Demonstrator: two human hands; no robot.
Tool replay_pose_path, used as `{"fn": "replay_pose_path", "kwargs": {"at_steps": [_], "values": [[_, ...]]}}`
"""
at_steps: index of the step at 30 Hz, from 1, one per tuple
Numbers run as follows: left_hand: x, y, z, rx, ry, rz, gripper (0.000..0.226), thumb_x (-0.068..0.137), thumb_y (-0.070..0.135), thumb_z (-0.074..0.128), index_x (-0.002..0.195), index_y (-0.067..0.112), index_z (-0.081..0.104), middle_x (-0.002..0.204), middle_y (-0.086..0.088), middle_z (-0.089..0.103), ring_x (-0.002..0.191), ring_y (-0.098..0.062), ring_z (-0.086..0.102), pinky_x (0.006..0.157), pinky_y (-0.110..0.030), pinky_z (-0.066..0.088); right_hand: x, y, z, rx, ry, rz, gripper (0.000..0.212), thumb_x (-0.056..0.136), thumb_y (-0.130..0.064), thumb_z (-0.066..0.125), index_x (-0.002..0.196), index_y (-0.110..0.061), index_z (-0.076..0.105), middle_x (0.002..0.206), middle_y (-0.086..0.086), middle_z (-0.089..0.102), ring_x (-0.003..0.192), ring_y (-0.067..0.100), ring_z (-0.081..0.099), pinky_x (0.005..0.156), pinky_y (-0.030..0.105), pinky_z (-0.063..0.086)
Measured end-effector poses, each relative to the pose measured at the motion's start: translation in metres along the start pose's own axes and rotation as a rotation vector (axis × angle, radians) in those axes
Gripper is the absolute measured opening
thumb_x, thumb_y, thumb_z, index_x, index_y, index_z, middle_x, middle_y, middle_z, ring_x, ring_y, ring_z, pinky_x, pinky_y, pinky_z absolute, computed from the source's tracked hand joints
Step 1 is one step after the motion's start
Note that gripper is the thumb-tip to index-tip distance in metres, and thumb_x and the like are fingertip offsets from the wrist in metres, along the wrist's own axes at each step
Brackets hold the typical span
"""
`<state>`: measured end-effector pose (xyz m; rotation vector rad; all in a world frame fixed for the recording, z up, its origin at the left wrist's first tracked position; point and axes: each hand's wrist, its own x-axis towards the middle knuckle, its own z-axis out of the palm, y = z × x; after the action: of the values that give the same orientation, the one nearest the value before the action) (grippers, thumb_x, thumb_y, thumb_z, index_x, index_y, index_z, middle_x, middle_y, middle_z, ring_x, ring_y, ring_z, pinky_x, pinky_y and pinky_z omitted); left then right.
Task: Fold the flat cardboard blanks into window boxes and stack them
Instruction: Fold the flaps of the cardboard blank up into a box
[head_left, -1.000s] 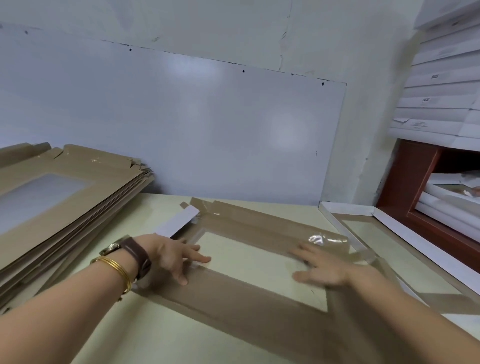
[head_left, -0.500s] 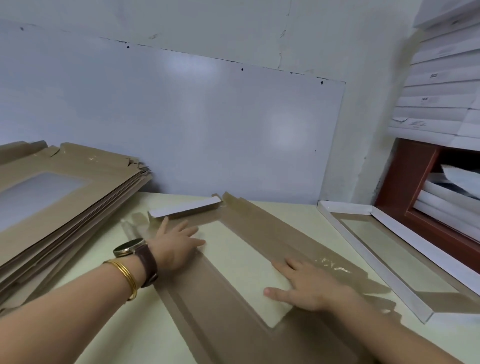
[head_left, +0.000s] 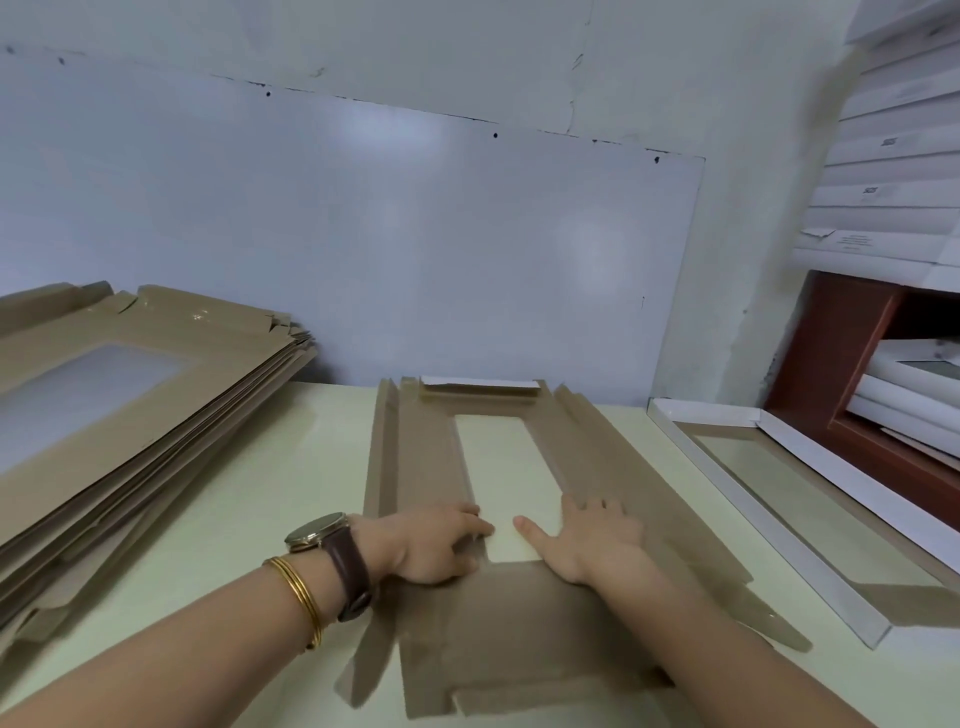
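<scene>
A pale cream worktop (head_left: 249, 519) runs to a wall faced with a glossy white panel (head_left: 363, 234). One flat blank (head_left: 519, 623) lies in the middle, its window toward the far wall. The left hand (head_left: 431, 545) and right hand (head_left: 592, 540) press on it at the window's near corners, released and grasping nothing. A stack of blanks (head_left: 130, 415) sits left and a folded window box (head_left: 810, 504) right. White boxes (head_left: 893, 171) fill the right shelves, their small labels (head_left: 889, 141) too blurred to read.

hands (head_left: 436, 545) (head_left: 597, 540) 2 | blank (head_left: 426, 467) 1 | blank pile (head_left: 156, 384) 1 | folded box (head_left: 753, 519) 1
</scene>
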<state>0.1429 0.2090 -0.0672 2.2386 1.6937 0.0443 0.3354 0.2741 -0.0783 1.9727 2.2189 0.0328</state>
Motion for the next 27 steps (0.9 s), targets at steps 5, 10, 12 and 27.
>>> {"fn": "replay_pose_path", "kwargs": {"at_steps": [5, 10, 12, 27], "values": [[-0.002, 0.009, 0.000, -0.047, -0.006, 0.008, 0.052, 0.100, 0.038, 0.045, 0.148, 0.021, 0.035, 0.159, 0.001, 0.020, 0.145, -0.016, 0.022, 0.116, -0.027, 0.017, 0.008, -0.001, -0.002, 0.000, -0.012, 0.070, 0.102, 0.078, -0.088, 0.010, 0.152, -0.019, 0.024, 0.151, 0.013, 0.035, 0.135, 0.034, 0.032, 0.102, 0.047, 0.037], [-0.003, 0.019, -0.001, -0.096, -0.041, -0.001, 0.057, 0.098, 0.047, 0.044, 0.149, 0.022, 0.034, 0.159, 0.004, 0.020, 0.146, -0.015, 0.019, 0.117, -0.029, 0.013, 0.014, -0.001, -0.005, -0.005, 0.002, 0.093, 0.102, 0.079, -0.087, 0.009, 0.151, -0.016, 0.026, 0.150, 0.013, 0.034, 0.134, 0.036, 0.032, 0.102, 0.049, 0.037], [-0.004, 0.020, -0.001, -0.087, -0.070, -0.015, 0.060, 0.098, 0.052, 0.041, 0.150, 0.021, 0.032, 0.160, 0.003, 0.017, 0.147, -0.015, 0.014, 0.120, -0.034, 0.010, 0.014, -0.001, -0.004, 0.002, 0.022, 0.086, 0.100, 0.080, -0.085, 0.008, 0.151, -0.017, 0.025, 0.151, 0.010, 0.031, 0.134, 0.036, 0.030, 0.101, 0.049, 0.036], [0.000, 0.016, 0.003, 0.041, -0.057, -0.044, 0.059, 0.101, 0.053, 0.028, 0.152, 0.025, 0.023, 0.162, 0.000, 0.009, 0.148, -0.020, 0.005, 0.120, -0.040, 0.005, -0.013, 0.051, -0.014, 0.538, -0.171, -0.314, 0.081, 0.074, -0.087, 0.038, 0.135, -0.035, 0.053, 0.134, -0.006, 0.043, 0.134, 0.014, 0.029, 0.115, 0.039, 0.024]]}}
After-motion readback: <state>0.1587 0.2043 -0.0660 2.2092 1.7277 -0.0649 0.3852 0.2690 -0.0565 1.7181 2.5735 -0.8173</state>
